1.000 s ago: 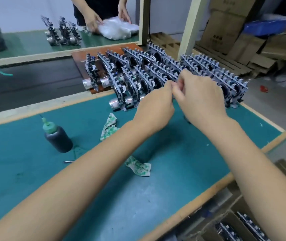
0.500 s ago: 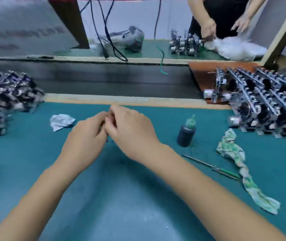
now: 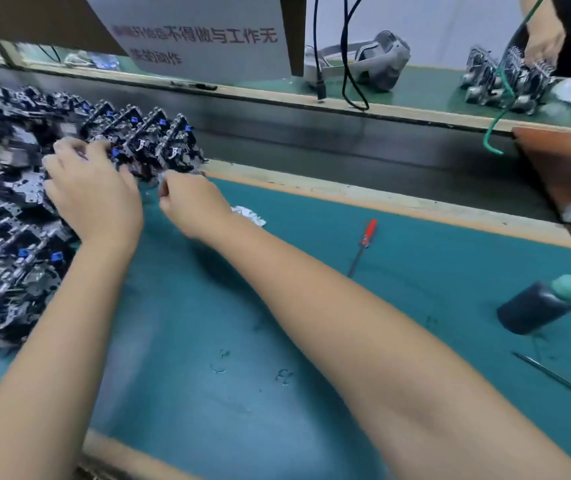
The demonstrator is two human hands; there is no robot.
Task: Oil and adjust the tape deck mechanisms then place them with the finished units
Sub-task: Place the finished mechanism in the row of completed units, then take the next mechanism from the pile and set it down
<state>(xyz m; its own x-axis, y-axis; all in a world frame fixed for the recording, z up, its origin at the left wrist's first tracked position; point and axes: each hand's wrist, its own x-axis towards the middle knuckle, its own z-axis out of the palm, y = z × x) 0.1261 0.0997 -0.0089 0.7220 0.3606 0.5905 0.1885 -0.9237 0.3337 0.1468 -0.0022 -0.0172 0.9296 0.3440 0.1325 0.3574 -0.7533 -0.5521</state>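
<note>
Black-and-silver tape deck mechanisms [image 3: 17, 209] lie heaped at the green mat's [image 3: 208, 341] far left edge. My left hand [image 3: 93, 199] rests on the heap, fingers spread over one unit. My right hand [image 3: 190, 202] sits just beside it, fingertips pinched; I cannot tell on what. Near the right edge stands a dark oil bottle with a green nozzle [image 3: 540, 303], a red-handled screwdriver [image 3: 363, 242] lying mid-mat.

A red-handled screwdriver [image 3: 364, 241] lies beside crumpled paper [image 3: 248, 215] (white) on teal mat [image 3: 208, 341].
</note>
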